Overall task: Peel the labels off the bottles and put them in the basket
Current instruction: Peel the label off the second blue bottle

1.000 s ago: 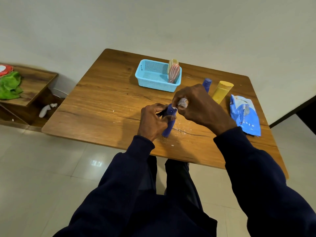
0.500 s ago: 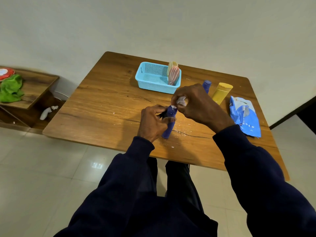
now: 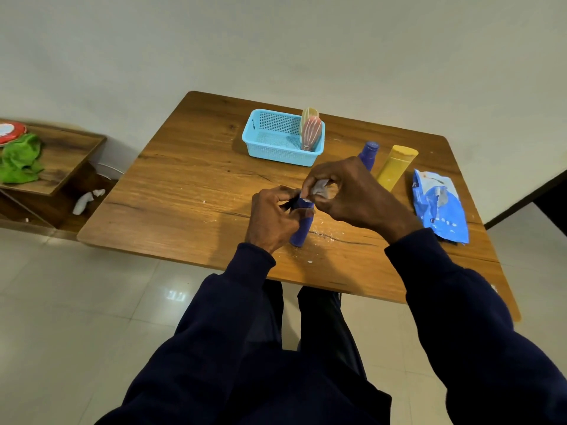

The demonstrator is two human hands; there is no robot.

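Note:
A blue bottle (image 3: pixel 302 228) stands on the wooden table (image 3: pixel 190 191), its upper part gripped by my left hand (image 3: pixel 271 217). My right hand (image 3: pixel 349 191) pinches a pale strip of label (image 3: pixel 317 188) at the bottle's top, partly lifted off. A light blue basket (image 3: pixel 260 142) at the back of the table holds a pink ribbed bottle (image 3: pixel 311 133) and a yellowish one (image 3: pixel 308 113) leaning in its right corner. A second blue bottle (image 3: pixel 368 153) and a yellow bottle (image 3: pixel 395 165) stand behind my right hand.
A crumpled blue and white plastic bag (image 3: pixel 438 204) lies at the table's right side. White label scraps (image 3: pixel 325 236) dot the wood near the bottle. A low wooden shelf (image 3: pixel 58 167) at the left carries a green cloth (image 3: pixel 20 159).
My right hand has drawn the pale label strip a little up and away from the bottle's top. The left hand keeps its grip on the bottle.

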